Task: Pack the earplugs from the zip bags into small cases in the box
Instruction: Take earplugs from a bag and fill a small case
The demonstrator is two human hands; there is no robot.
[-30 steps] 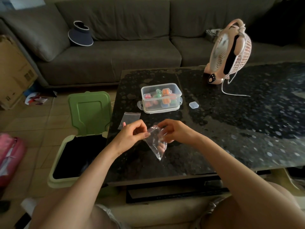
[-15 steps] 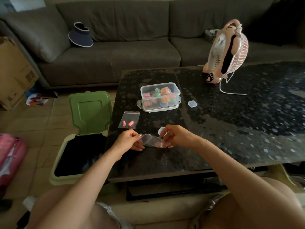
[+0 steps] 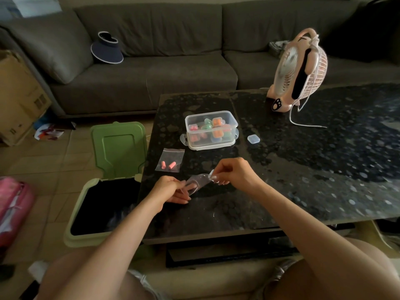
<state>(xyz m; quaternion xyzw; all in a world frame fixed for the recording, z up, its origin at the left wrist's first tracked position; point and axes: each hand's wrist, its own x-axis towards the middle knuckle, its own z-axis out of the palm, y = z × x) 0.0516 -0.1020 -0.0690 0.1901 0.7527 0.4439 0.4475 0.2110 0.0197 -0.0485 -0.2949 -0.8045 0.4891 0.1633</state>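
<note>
Living room, grey sofa (image 3: 151,68) behind. Dark speckled worktop (image 3: 303,169) before you. Green bin (image 3: 119,148), lid up, on floor at worktop's left edge. Pink fan (image 3: 300,70) at far side. Clear box (image 3: 211,131) mid-worktop, coloured small cases inside. Flat zip bag (image 3: 171,159) with two pink earplugs (image 3: 167,166) lies front-left of box. Your left hand (image 3: 171,190) and right hand (image 3: 231,172) each pinch clear zip bag (image 3: 195,182) near front edge; contents unclear. Lone small case (image 3: 253,139) just right of box.

No word or number can be read. The cardboard box (image 3: 19,98) on the floor carries dark printed marks, too blurred to make out. The pink fan (image 3: 300,68) on the table (image 3: 324,169) shows a black-and-white paw-print sign on its base.
</note>
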